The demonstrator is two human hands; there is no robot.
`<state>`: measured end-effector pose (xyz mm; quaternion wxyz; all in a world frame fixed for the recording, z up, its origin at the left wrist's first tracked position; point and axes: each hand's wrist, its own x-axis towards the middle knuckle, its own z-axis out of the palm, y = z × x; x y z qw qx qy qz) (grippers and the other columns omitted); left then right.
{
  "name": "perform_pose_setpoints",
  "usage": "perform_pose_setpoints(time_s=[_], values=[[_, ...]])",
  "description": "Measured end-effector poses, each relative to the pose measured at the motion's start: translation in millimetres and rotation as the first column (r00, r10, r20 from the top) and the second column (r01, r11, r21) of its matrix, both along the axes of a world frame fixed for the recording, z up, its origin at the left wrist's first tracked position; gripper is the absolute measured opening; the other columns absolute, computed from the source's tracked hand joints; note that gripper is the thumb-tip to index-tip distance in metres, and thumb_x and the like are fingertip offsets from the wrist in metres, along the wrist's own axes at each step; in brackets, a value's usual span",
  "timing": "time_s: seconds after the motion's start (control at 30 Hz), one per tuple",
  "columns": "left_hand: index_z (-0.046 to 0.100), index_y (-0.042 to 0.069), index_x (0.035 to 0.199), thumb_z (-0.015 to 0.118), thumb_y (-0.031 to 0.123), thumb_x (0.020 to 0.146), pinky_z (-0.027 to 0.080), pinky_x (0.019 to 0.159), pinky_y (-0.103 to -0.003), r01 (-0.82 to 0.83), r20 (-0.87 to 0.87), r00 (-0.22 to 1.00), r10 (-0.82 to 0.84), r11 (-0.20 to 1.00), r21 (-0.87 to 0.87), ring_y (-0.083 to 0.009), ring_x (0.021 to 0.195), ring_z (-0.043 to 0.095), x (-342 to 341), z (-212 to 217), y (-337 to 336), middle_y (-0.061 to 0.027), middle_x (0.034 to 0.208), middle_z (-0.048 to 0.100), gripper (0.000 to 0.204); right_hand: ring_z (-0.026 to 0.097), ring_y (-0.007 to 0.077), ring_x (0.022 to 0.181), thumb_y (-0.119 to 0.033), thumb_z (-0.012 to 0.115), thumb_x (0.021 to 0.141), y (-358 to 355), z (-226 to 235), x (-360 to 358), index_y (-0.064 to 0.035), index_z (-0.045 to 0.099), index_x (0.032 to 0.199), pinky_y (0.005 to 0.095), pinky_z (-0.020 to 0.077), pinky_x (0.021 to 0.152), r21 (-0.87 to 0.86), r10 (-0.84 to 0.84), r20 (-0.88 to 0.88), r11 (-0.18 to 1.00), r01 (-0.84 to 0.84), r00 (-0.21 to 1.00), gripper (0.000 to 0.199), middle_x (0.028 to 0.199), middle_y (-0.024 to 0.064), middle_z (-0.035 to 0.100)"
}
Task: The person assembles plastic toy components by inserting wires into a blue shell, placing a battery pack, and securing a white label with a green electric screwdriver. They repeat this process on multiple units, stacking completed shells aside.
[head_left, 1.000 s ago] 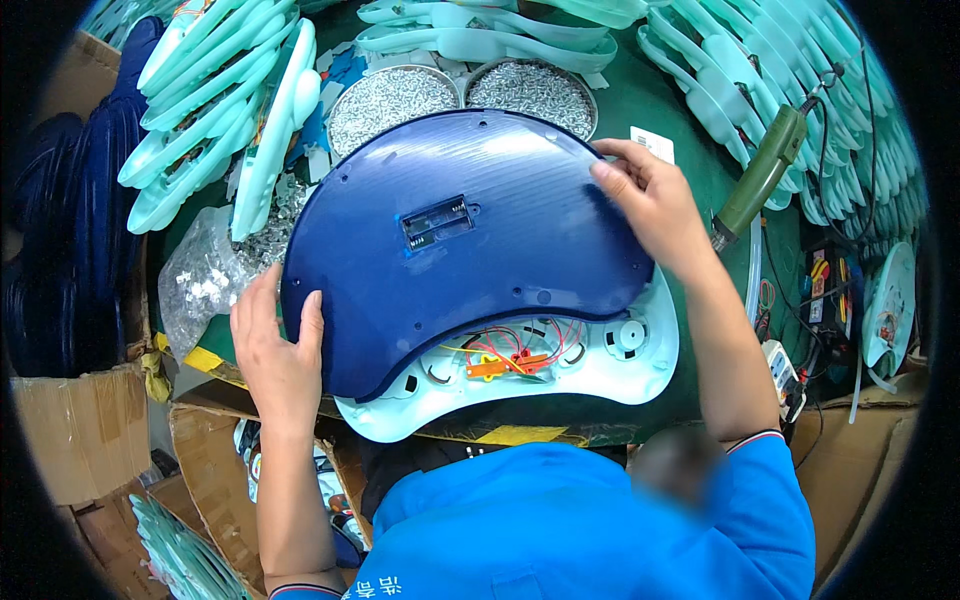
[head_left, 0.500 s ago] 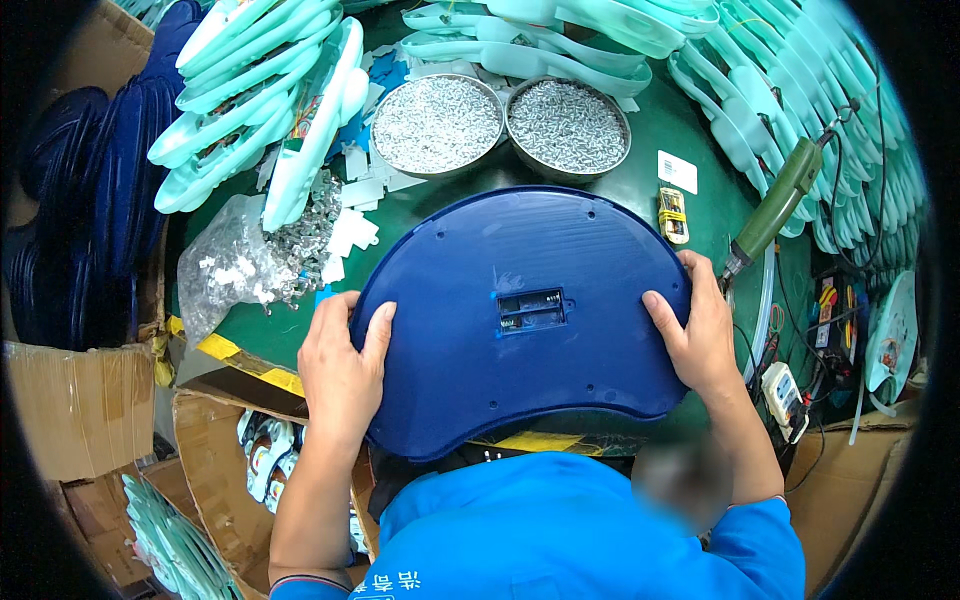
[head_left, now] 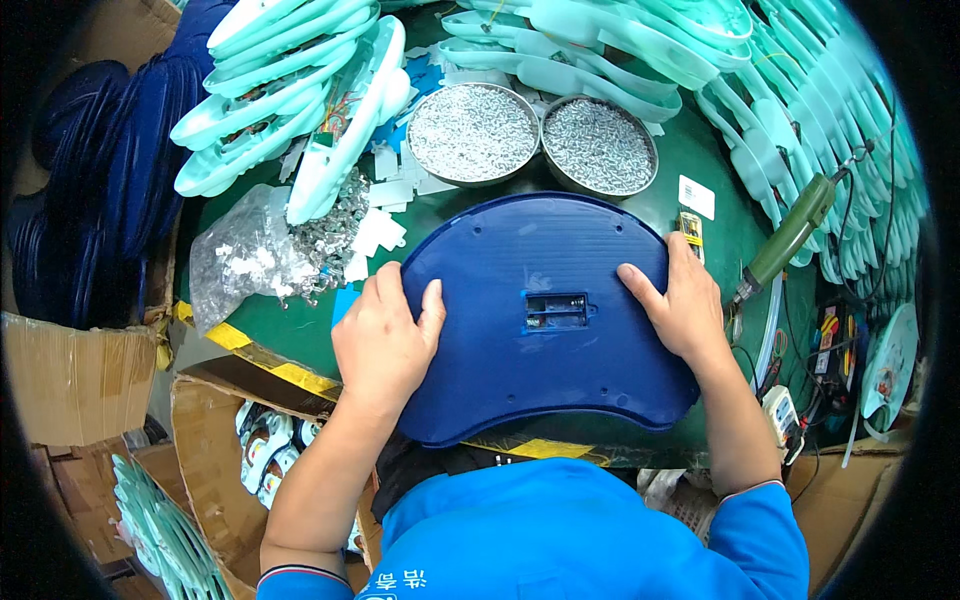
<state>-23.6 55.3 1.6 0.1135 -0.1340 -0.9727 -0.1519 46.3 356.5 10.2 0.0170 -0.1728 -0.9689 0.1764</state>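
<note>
A dark blue curved plastic panel [head_left: 550, 375] lies in front of me at the front of the green workbench, with several screw holes in its face. Near its middle is an uncovered battery compartment [head_left: 557, 311]. My left hand [head_left: 388, 330] grips the panel's left edge, thumb on top. On the upper right edge my right hand [head_left: 680, 300] has hold of it, thumb likewise on the face. The fingertips beneath the rim are hidden. Beyond the panel stand two metal bowls, one of silvery screws [head_left: 601, 145] and another bowl [head_left: 473, 133] of small shiny parts.
Stacked mint-green shells crowd the back left [head_left: 300, 100] and right [head_left: 830, 130]. A green electric screwdriver [head_left: 795, 230] hangs at the right, near a yellow-banded battery pack [head_left: 690, 232]. Left are a plastic bag of metal bits [head_left: 240, 265], dark blue panels [head_left: 120, 190] and cardboard boxes [head_left: 75, 380].
The whole view has shifted, moving the scene rightward. Both hands have moved inward over the panel, and my right hand sits higher along its edge.
</note>
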Motion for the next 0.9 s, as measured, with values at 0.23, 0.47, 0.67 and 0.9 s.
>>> perform_pose_setpoints(time_s=[0.23, 0.47, 0.67, 0.9], values=[[0.053, -0.001, 0.110, 0.052, 0.042, 0.102, 0.050, 0.089, -0.050, -0.034, 0.198, 0.980, 0.029, 0.999, 0.023, -0.0432, 0.101, 0.063, -20, 1, 23, -0.0263, 0.106, 0.065, 0.044, 0.065, 0.0451, 0.100, -0.064, 0.058, 0.092, 2, 6, -18, 0.0021, 0.050, 0.107, 0.0531, 0.0505, 0.088, 0.063, 0.042, 0.098, 0.997, -0.048, 0.994, 0.068, 0.104, 0.0278, 0.066], [0.056, -0.001, 0.105, 0.046, 0.048, 0.104, 0.052, 0.083, -0.051, -0.012, 0.339, 0.941, 0.000, 0.999, 0.036, -0.0435, 0.095, 0.067, -38, 1, 18, -0.0248, 0.101, 0.069, 0.050, 0.063, 0.0436, 0.106, -0.064, 0.059, 0.091, -3, 6, -21, 0.0021, 0.051, 0.109, 0.0521, 0.0496, 0.089, 0.072, 0.002, 0.123, 0.997, -0.011, 0.992, 0.069, 0.110, 0.0276, 0.063], [0.072, 0.004, 0.097, 0.069, 0.027, 0.092, 0.054, 0.078, -0.046, -0.018, 0.046, 0.999, 0.014, 0.996, 0.084, -0.0389, 0.089, 0.067, -81, -24, -38, -0.0194, 0.095, 0.069, 0.024, 0.059, 0.0376, 0.102, -0.042, 0.071, 0.089, 3, 6, -9, -0.0005, 0.054, 0.126, 0.0458, 0.0481, 0.090, 0.233, 0.162, -0.300, 0.968, -0.092, 0.940, 0.058, 0.104, 0.0173, 0.059], [0.067, 0.004, 0.089, 0.081, 0.030, 0.081, 0.053, 0.076, -0.046, -0.032, 0.047, 0.998, 0.039, 0.989, -0.144, -0.0375, 0.088, 0.067, -96, -31, -46, -0.0160, 0.096, 0.067, 0.030, 0.062, 0.0354, 0.098, -0.023, 0.080, 0.083, -25, 31, -12, -0.0006, 0.059, 0.120, 0.0425, 0.0516, 0.087, 0.002, 0.210, -0.419, 0.973, -0.230, 0.883, 0.048, 0.107, 0.0179, 0.061]])
